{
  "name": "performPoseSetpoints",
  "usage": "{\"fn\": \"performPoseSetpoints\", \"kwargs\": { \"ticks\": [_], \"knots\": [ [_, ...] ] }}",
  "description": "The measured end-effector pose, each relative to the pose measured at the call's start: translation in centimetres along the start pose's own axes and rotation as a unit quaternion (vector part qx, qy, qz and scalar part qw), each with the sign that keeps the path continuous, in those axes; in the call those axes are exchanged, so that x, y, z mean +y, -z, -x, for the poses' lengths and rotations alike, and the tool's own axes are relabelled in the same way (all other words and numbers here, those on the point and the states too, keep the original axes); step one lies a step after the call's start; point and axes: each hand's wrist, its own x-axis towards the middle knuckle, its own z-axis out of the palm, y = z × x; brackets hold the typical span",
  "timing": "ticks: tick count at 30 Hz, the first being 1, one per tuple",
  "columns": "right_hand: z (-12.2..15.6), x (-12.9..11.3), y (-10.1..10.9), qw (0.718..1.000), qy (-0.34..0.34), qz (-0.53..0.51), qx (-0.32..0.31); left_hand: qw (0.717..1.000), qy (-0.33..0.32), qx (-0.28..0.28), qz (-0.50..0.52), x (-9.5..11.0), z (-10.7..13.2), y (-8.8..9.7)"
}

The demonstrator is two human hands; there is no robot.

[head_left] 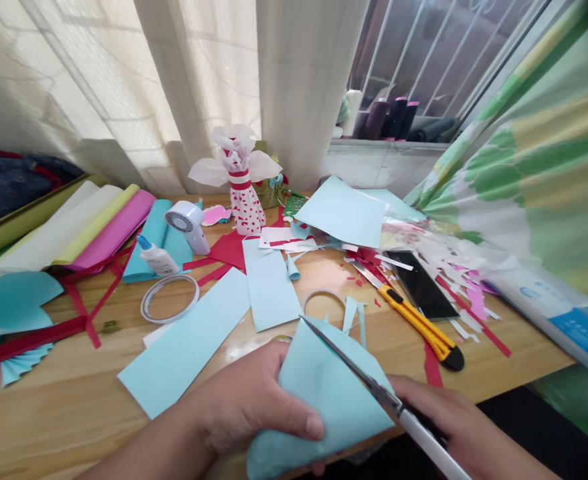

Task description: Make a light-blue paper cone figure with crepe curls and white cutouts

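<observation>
My left hand (247, 403) grips a folded light-blue paper (324, 393) at the front edge of the wooden table (74, 407), thumb pressed on top. My right hand (461, 430) holds white-handled scissors (374, 383), whose blades lie across the paper and point up and to the left. Both hands sit low in the view, close together. The fingers of my right hand are partly hidden behind the scissor handle.
Light-blue paper strips (184, 347), tape rolls (170, 298), a glue bottle (157, 257), a yellow utility knife (417, 320), a phone (421, 283), a tape dispenser (189, 223) and paper scraps lie on the table. A paper doll (241, 180) stands at the back. Coloured sheets (74, 230) lie left.
</observation>
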Motion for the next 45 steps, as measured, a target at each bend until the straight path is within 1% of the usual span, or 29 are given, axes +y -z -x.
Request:
{"fn": "performPoseSetpoints", "kwargs": {
  "ticks": [2,6,9,12,14,15,16,18,19,21,25,27,29,32,39,45],
  "knots": [
    [0.3,0.9,-0.1,0.999,0.004,0.033,0.035,1.0,0.001,0.009,-0.006,0.1,0.0,0.0],
    [0.7,2.8,0.3,0.985,-0.006,0.108,0.134,0.999,-0.014,0.031,-0.032,0.5,0.0,0.1],
    [0.5,3.4,1.3,0.978,0.021,0.124,0.164,0.995,-0.038,0.062,-0.063,0.6,0.0,0.1],
    [0.6,3.0,1.9,0.974,0.042,0.155,0.16,0.989,-0.044,0.089,-0.108,0.6,0.0,0.3],
    [0.8,2.5,1.9,0.97,0.046,0.191,0.141,0.981,-0.055,0.109,-0.152,0.6,0.0,0.4],
    [1.0,2.2,1.8,0.968,0.047,0.208,0.129,0.972,-0.07,0.125,-0.184,0.6,0.0,0.5],
    [1.1,2.0,1.7,0.966,0.051,0.222,0.119,0.96,-0.088,0.147,-0.223,0.7,0.0,0.4],
    [1.3,1.9,1.5,0.961,0.055,0.247,0.115,0.925,-0.121,0.194,-0.305,1.0,0.2,0.2],
    [1.4,1.9,1.4,0.958,0.054,0.255,0.118,0.908,-0.128,0.211,-0.339,1.2,0.3,0.0],
    [1.5,2.2,1.4,0.955,0.054,0.261,0.129,0.882,-0.121,0.234,-0.391,1.7,0.6,-0.6],
    [1.6,2.5,1.1,0.945,0.065,0.288,0.141,0.845,-0.1,0.273,-0.45,2.5,0.9,-1.5],
    [1.5,2.2,0.8,0.93,0.086,0.325,0.149,0.823,-0.103,0.299,-0.472,2.6,0.9,-1.7],
    [1.3,1.7,0.3,0.915,0.115,0.355,0.155,0.807,-0.107,0.319,-0.485,2.6,0.9,-1.6],
    [1.0,1.1,-0.3,0.906,0.125,0.373,0.158,0.796,-0.117,0.334,-0.491,2.3,0.9,-1.5],
    [0.6,1.1,-1.4,0.911,0.112,0.363,0.162,0.773,-0.143,0.358,-0.504,1.6,0.6,-0.9],
    [0.5,1.0,-2.2,0.912,0.095,0.369,0.15,0.768,-0.153,0.373,-0.497,1.4,0.5,-0.8]
  ]
}}
